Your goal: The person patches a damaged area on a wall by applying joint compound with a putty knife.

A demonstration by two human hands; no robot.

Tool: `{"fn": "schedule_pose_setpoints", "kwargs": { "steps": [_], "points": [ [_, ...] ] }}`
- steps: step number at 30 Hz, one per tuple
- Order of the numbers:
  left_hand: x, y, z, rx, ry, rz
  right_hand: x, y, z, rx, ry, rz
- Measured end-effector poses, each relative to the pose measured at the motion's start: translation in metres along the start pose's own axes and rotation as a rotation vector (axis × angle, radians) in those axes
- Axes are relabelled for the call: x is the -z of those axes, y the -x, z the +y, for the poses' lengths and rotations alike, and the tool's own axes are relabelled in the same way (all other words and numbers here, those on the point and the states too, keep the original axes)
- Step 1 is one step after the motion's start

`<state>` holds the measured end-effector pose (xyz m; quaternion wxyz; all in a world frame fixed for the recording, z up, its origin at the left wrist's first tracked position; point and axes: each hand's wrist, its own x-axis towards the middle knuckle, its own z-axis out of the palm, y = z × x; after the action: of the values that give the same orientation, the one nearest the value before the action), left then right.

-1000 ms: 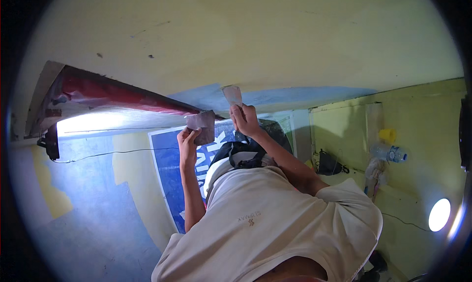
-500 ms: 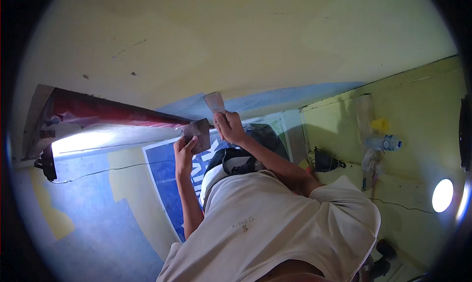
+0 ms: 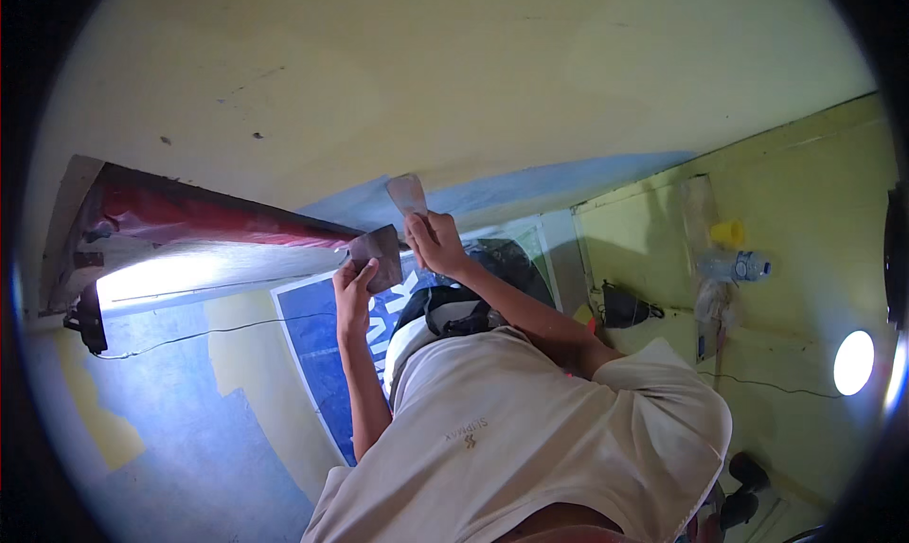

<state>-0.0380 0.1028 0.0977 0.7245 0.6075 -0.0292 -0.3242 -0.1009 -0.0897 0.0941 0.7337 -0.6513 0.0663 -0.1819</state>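
Note:
A putty knife with a wide flared blade is held in my right hand, fingers wrapped round its handle. The blade points up in front of the wall, over a blue patch; whether it touches cannot be made out. Just left of it, my left hand pinches a flat, dark brown, square-edged plate, thumb across its face. The plate is near the end of a long red-covered edge. Both tools are close together but apart.
A bright lamp with a trailing cable is at left. A blue printed sheet lies below my left arm. On the right are a plastic bottle, a yellow cup, a black object and a round light.
The whole view has shifted slightly. Both hands keep hold of the same things, in nearly the same places.

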Motion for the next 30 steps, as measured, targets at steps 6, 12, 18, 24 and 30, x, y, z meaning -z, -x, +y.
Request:
{"fn": "schedule_pose_setpoints", "kwargs": {
  "steps": [6,12,18,24,30],
  "points": [
    [0.007,0.006,-0.009,0.033,-0.035,0.028,-0.006,0.003,-0.018,-0.048,-0.063,0.007],
    [0.013,-0.005,-0.018,0.020,-0.011,0.031,-0.006,0.001,-0.020,-0.052,-0.121,-0.013],
    [-0.015,-0.014,0.006,0.421,0.469,-0.006,0.020,0.015,0.018,-0.131,-0.005,-0.001],
    [-0.040,-0.041,0.017,0.377,0.756,-0.006,0.086,0.044,-0.017,-0.353,-0.088,-0.055],
    [-0.048,0.012,0.112,0.051,0.536,-0.079,0.119,0.058,-0.020,-0.295,-0.019,0.109]
  ]
}}
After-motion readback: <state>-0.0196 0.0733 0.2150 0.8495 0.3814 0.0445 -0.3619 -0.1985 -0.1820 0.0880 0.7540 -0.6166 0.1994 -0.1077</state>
